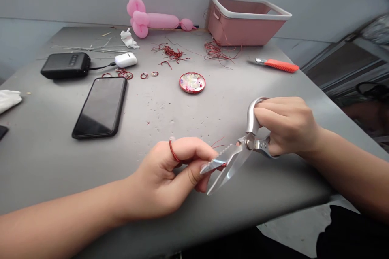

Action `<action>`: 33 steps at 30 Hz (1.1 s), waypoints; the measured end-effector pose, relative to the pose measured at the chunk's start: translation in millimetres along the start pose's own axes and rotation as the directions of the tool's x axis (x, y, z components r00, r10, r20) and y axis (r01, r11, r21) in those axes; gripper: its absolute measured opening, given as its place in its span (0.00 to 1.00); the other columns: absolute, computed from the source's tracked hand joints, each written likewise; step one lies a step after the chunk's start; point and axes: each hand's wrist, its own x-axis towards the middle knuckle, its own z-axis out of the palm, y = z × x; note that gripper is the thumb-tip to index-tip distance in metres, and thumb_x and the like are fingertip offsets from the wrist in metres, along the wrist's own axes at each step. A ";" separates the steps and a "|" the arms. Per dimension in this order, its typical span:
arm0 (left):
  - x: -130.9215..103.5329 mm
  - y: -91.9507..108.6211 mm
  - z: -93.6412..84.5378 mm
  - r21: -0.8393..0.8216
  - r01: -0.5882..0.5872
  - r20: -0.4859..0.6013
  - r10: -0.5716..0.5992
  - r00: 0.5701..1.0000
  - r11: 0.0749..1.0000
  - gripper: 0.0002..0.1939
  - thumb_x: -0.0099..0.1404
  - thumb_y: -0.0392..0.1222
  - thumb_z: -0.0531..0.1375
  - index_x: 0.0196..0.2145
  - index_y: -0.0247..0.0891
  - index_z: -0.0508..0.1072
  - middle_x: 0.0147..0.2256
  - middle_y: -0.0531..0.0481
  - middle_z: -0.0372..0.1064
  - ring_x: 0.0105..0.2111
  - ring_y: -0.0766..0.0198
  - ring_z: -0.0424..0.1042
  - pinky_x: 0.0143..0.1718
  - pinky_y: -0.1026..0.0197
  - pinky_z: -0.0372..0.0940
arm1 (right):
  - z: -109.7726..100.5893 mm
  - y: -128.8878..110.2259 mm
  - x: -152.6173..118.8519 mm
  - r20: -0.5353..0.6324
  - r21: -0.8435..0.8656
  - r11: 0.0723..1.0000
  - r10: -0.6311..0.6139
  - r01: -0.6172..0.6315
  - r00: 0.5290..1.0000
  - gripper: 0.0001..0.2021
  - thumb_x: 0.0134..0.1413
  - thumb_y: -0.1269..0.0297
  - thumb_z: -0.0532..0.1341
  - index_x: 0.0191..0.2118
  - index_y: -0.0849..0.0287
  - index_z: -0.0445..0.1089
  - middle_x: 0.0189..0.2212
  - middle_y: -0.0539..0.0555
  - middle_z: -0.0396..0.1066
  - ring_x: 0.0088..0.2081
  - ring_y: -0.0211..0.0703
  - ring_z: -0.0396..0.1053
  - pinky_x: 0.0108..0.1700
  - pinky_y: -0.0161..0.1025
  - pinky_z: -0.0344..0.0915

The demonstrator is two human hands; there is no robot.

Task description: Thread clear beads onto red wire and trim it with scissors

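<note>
My right hand (288, 123) is closed around the handles of large silver scissors (234, 164), whose blades are parted and point down to the left. Between the blades sits a bit of red cord (224, 164), pinched in the fingertips of my left hand (176, 170). Thin loose ends of cord stick up behind the upper blade. Most of the held piece is hidden by the blade and fingers. A red cord ring (174, 150) with a pale bead circles a finger of my left hand. Beyond the hands lies a round red-rimmed dish of beads (192, 92).
A phone (100, 107), a black power bank (65, 64) and a white earbud case (126, 60) lie left. Small red rings (144, 75), cord scraps (172, 52) and a cord tangle (217, 50) lie farther back. A pink basket (243, 30), balloon (162, 20) and orange-handled cutter (281, 65) stand or lie beyond.
</note>
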 end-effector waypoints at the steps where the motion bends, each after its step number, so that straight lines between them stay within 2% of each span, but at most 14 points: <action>1: 0.1 0.3 0.4 -0.004 0.005 -0.004 -0.005 1.000 1.000 0.07 0.68 0.30 0.53 0.34 0.36 0.69 0.23 0.55 0.65 0.23 0.71 0.65 0.25 0.69 0.63 | -0.1 -0.8 0.3 -0.013 -0.020 1.000 0.007 -0.008 1.000 0.17 0.45 0.66 0.61 0.24 0.54 0.46 0.16 0.47 0.47 0.20 0.38 0.44 0.23 0.39 0.42; 4: 1.3 1.8 1.6 -0.022 0.034 -0.023 -0.034 0.999 0.999 0.07 0.69 0.33 0.54 0.33 0.36 0.69 0.22 0.55 0.64 0.22 0.70 0.66 0.25 0.68 0.64 | -1.4 -4.4 1.4 -0.058 -0.072 0.997 0.026 -0.030 0.998 0.19 0.47 0.64 0.62 0.24 0.54 0.46 0.16 0.47 0.46 0.20 0.38 0.43 0.22 0.39 0.43; 10: 2.0 1.4 2.0 -0.094 0.120 -0.025 -0.123 0.992 0.988 0.06 0.70 0.38 0.54 0.35 0.36 0.68 0.21 0.56 0.62 0.21 0.70 0.65 0.26 0.67 0.65 | -6.6 -9.6 3.9 -0.046 -0.155 0.984 0.080 -0.086 0.996 0.21 0.54 0.60 0.61 0.24 0.55 0.44 0.17 0.48 0.45 0.20 0.39 0.43 0.23 0.40 0.45; 13: 0.7 -2.0 2.3 -0.121 0.091 -0.058 -0.099 0.993 0.988 0.05 0.71 0.37 0.53 0.36 0.37 0.68 0.22 0.56 0.63 0.21 0.71 0.65 0.26 0.68 0.65 | -6.4 -9.8 6.7 -0.035 -0.104 0.989 0.098 -0.101 0.995 0.21 0.56 0.58 0.60 0.25 0.54 0.44 0.18 0.48 0.46 0.21 0.39 0.44 0.24 0.40 0.45; 17: 0.3 -3.9 2.8 -0.093 0.023 -0.093 -0.032 0.995 0.995 0.05 0.70 0.33 0.53 0.37 0.37 0.68 0.23 0.57 0.62 0.22 0.72 0.64 0.26 0.70 0.64 | -4.0 -9.0 8.8 -0.015 0.002 0.996 0.088 -0.088 0.996 0.21 0.58 0.51 0.59 0.26 0.54 0.46 0.19 0.48 0.49 0.21 0.40 0.47 0.24 0.40 0.45; 22: 1.4 -1.5 2.7 -0.008 -0.010 -0.089 0.009 0.996 1.000 0.06 0.70 0.33 0.53 0.36 0.37 0.68 0.22 0.56 0.62 0.21 0.71 0.63 0.25 0.69 0.62 | -4.6 -9.8 7.0 0.072 -0.017 0.991 0.131 -0.130 0.989 0.23 0.59 0.47 0.56 0.25 0.55 0.46 0.19 0.49 0.51 0.21 0.40 0.50 0.24 0.41 0.45; 27: 1.6 -2.0 2.7 0.033 -0.042 -0.101 0.046 0.994 0.999 0.07 0.70 0.32 0.53 0.34 0.37 0.69 0.22 0.56 0.62 0.21 0.71 0.62 0.24 0.69 0.61 | -6.3 -10.7 5.2 0.114 -0.047 0.985 0.173 -0.168 0.978 0.22 0.57 0.49 0.57 0.24 0.55 0.45 0.18 0.50 0.50 0.22 0.40 0.48 0.24 0.42 0.44; 33: 1.5 -2.4 1.7 0.057 -0.057 -0.090 0.062 0.994 0.997 0.08 0.68 0.29 0.54 0.33 0.37 0.68 0.22 0.57 0.62 0.22 0.72 0.61 0.24 0.70 0.61 | -3.1 -9.3 5.2 0.070 -0.037 0.989 0.148 -0.146 0.987 0.22 0.57 0.48 0.56 0.24 0.55 0.46 0.17 0.49 0.50 0.21 0.40 0.48 0.23 0.42 0.46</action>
